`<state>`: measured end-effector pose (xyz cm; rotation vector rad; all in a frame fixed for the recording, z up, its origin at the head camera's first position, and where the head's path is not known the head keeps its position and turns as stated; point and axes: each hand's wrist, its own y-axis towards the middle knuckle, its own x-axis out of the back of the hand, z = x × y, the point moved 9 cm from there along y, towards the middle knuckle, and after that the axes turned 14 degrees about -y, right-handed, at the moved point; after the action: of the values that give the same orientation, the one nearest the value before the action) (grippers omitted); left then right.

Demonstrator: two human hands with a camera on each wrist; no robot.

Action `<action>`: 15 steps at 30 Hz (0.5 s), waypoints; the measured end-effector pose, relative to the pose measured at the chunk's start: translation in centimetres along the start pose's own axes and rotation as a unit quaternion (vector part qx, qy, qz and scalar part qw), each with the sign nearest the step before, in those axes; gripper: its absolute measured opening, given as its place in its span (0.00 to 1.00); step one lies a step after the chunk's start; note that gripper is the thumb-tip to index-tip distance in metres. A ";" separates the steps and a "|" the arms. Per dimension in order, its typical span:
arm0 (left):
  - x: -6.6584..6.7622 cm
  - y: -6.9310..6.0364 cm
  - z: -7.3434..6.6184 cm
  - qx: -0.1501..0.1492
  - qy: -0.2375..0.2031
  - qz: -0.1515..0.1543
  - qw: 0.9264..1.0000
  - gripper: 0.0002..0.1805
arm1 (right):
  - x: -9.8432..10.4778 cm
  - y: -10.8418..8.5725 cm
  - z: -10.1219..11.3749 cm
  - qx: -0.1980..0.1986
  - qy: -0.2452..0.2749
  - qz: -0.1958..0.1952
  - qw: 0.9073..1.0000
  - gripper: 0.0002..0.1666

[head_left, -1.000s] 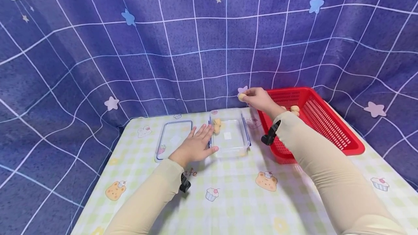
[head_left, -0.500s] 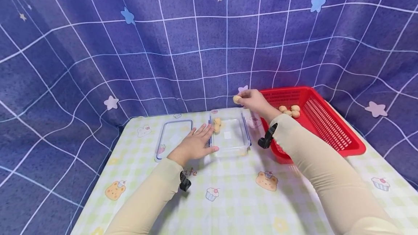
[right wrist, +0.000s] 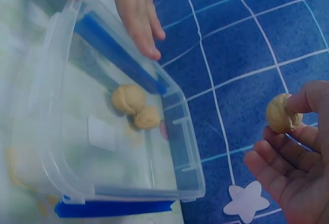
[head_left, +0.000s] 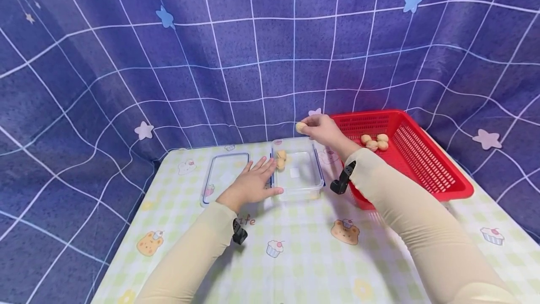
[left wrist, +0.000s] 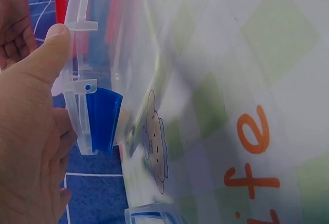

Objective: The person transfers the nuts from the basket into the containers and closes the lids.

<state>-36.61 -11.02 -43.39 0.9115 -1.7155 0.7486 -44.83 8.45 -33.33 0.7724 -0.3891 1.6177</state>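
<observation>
A walnut [right wrist: 280, 113] is pinched between the thumb and fingers of my right hand [head_left: 322, 130], raised near the far right corner of a clear plastic container [head_left: 301, 192]. Inside that container, two walnuts [right wrist: 128, 99] lie touching at its left side, as the head view shows. My left hand [head_left: 250, 186] rests against the container's left side with fingers spread; in the left wrist view its thumb [left wrist: 56, 36] touches the rim. Blue clips [left wrist: 104, 121] hang down along the container's sides.
A red basket [head_left: 455, 186] stands at the right, with several walnuts [head_left: 371, 145] in its far left part. The clear, blue-edged lid [head_left: 228, 177] lies flat left of the container. Behind the table [head_left: 312, 266] hangs a blue curtain [head_left: 236, 60].
My right hand has moved left with the walnut, from beside the basket toward the container. More walnuts in the basket have come into view. My left hand has stayed in place.
</observation>
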 end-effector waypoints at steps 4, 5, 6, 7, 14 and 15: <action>-0.1 -0.1 0.0 -0.006 -0.001 -0.002 1.000 0.51 | -0.5 -0.1 0.3 0.005 0.007 0.001 1.000 0.19; -0.1 -0.1 -0.1 -0.008 0.000 -0.004 1.000 0.51 | -0.6 -0.1 0.4 0.007 0.007 0.001 1.000 0.19; -0.1 -0.2 -0.1 -0.009 0.001 -0.005 1.000 0.51 | -0.7 -0.1 0.4 0.009 0.008 0.000 1.000 0.19; -0.1 -0.2 -0.2 -0.011 0.000 -0.007 1.000 0.51 | -0.8 -0.1 0.5 0.011 0.007 0.000 1.000 0.19; 0.2 -0.3 -0.4 -0.005 0.000 -0.005 1.000 0.50 | -1.6 -0.6 1.2 0.015 0.005 -0.002 1.000 0.19; 0.3 -0.3 -0.5 -0.006 -0.001 -0.006 1.000 0.50 | -1.7 -0.6 1.3 0.015 0.003 -0.003 1.000 0.19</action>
<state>-36.22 -10.84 -42.95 0.9142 -1.7133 0.7280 -43.83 6.51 -33.63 0.7908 -0.3590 1.6223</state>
